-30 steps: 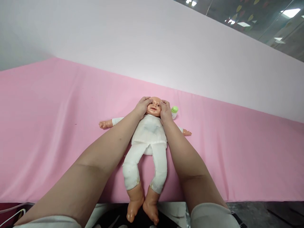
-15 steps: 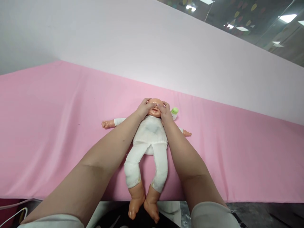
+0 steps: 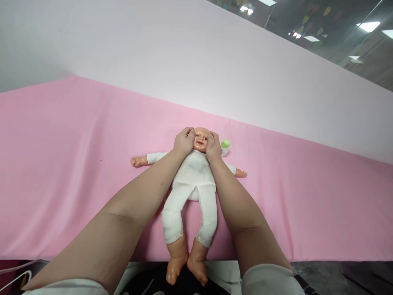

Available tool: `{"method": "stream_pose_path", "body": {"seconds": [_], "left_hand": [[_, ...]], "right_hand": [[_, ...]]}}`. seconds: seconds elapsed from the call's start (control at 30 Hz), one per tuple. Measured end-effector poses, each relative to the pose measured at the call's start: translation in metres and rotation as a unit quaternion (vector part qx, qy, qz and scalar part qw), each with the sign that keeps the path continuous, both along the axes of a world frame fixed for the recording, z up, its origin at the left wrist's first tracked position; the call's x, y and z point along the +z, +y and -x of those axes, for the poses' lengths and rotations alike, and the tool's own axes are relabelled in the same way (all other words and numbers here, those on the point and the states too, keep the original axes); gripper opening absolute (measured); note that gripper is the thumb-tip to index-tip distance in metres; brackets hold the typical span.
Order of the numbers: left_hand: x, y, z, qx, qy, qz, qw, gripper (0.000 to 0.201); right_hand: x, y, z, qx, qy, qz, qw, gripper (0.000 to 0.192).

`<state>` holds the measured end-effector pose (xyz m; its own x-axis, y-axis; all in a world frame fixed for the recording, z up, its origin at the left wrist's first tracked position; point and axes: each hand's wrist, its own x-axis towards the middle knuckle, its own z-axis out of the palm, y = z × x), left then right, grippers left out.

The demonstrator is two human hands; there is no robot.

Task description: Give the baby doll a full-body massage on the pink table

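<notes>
Head view: a baby doll point(image 3: 192, 176) lies face up on a pink cloth point(image 3: 76, 164), a green-capped bottle point(image 3: 225, 146) just beside its head. Sideways pressure could roll the head into the bottle. Left hand point(image 3: 184, 141) and right hand point(image 3: 213, 146) cup its cheeks, fingers loosely curled against them.

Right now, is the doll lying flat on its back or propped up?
Flat on its back: the doll lies face up on the pink cloth, arms spread, left hand and right hand cupping its head.
</notes>
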<state>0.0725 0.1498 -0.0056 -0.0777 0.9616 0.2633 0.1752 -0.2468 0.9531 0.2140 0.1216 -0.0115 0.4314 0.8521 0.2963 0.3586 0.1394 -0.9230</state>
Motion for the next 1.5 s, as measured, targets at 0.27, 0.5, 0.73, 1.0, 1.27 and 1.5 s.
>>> {"method": "stream_pose_path", "body": {"seconds": [0.27, 0.5, 0.73, 1.0, 1.27, 1.5], "left_hand": [[0.021, -0.042, 0.006, 0.052, 0.265, -0.078, 0.960, 0.046], [0.004, -0.057, 0.033, -0.064, 0.255, -0.087, 0.961, 0.073], [0.014, -0.057, 0.039, -0.100, 0.221, -0.073, 0.968, 0.064], [0.019, -0.058, 0.042, -0.073, 0.291, -0.044, 0.953, 0.062], [0.018, -0.052, 0.049, -0.106, 0.229, -0.050, 0.966, 0.057], [0.004, -0.042, 0.051, -0.081, 0.138, -0.015, 0.987, 0.063]], "right_hand": [[0.003, -0.032, 0.001, -0.015, -0.210, -0.004, 0.978, 0.055], [0.012, -0.047, -0.012, 0.116, -0.292, 0.047, 0.948, 0.083], [0.020, -0.045, -0.020, 0.152, -0.274, 0.097, 0.945, 0.112], [0.019, -0.043, -0.020, 0.143, -0.259, 0.059, 0.953, 0.103], [0.019, -0.044, -0.022, 0.141, -0.266, 0.050, 0.952, 0.089], [0.019, -0.042, -0.029, 0.157, -0.245, 0.039, 0.956, 0.076]]}}
